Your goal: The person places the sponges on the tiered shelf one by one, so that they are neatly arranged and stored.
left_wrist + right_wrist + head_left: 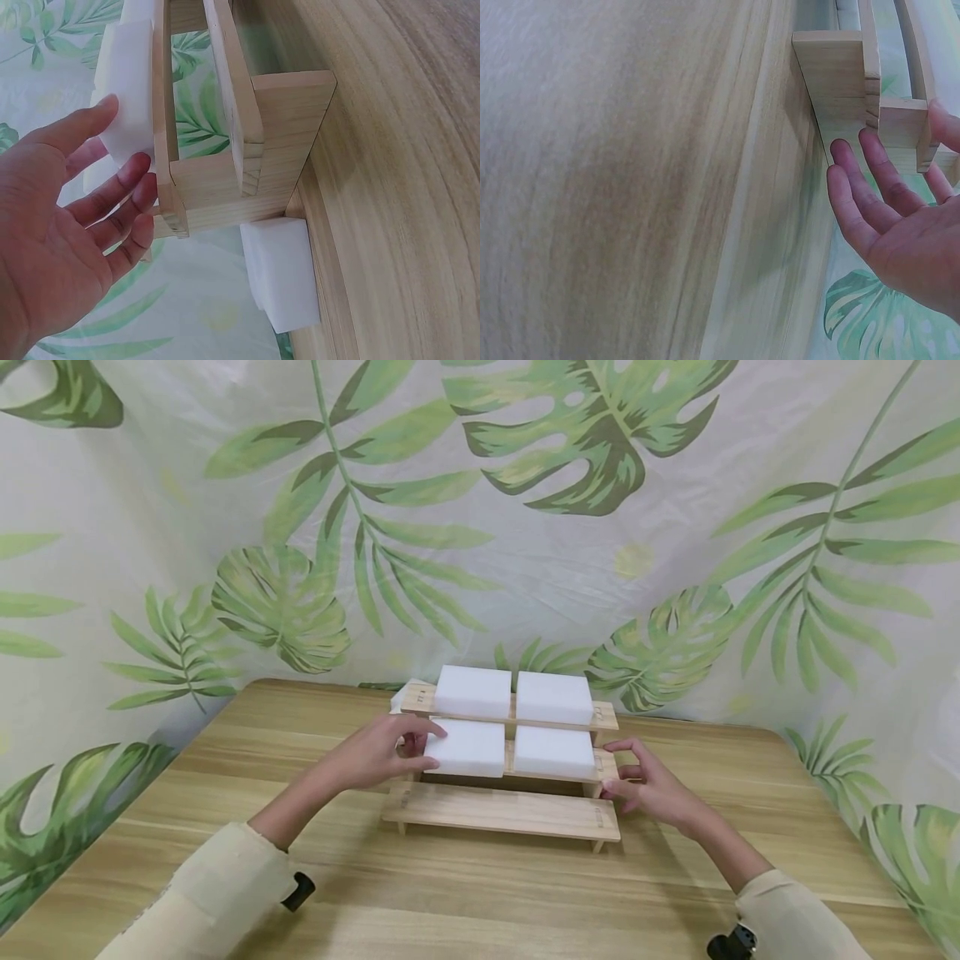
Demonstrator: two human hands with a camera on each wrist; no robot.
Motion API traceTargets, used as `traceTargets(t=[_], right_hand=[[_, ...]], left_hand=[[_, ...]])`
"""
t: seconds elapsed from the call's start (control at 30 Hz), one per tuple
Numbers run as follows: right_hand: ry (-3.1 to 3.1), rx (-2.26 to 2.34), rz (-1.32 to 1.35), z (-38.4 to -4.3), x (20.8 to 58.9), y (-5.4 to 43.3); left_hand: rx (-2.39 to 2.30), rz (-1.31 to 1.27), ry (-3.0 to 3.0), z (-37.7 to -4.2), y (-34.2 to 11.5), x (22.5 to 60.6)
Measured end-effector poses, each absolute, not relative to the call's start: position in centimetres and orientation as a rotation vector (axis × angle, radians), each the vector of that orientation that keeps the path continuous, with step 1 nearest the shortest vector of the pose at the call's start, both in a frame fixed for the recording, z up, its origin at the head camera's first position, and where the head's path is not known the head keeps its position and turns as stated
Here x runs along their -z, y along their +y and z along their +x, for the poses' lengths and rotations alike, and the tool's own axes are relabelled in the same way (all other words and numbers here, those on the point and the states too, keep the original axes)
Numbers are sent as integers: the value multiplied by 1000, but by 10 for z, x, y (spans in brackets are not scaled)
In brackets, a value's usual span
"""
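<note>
A three-step wooden display stand (487, 810) rests on the table, with two white foam blocks on each of its upper two steps. My left hand (382, 747) pinches the left foam block (467, 750) of the middle step between thumb and index finger. In the left wrist view, the other fingers of the left hand (79, 225) lie beside the step's end. My right hand (652, 785) holds the right end of the middle step. The right wrist view has the thumb of that hand (915, 232) on the board, with its lower fingers spread below.
Beside the held block is another foam block (553, 752); two more, a left one (472, 692) and a right one (553, 697), sit on the top step. White foam (281, 274) also lies behind the stand. A leaf-patterned cloth (540, 568) hangs behind the wooden table (480, 902).
</note>
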State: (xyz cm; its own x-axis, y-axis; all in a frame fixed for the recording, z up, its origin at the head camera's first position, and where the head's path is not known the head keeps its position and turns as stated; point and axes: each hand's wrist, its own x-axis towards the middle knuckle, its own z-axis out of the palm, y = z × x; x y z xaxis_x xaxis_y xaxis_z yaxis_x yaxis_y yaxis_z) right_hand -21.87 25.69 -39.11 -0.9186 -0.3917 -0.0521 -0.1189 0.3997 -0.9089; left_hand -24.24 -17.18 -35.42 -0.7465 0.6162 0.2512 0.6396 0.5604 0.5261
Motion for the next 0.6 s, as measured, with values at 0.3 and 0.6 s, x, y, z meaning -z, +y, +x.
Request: traceTargets(t=[0.3,0.6], right_hand=[[2395,1530,-454,-218,391,257],[2397,1529,-452,-219,391,257]], left_hand=[[923,-1061,-2760,-244,-167,354],[932,-1042,-2761,-245,-165,353]])
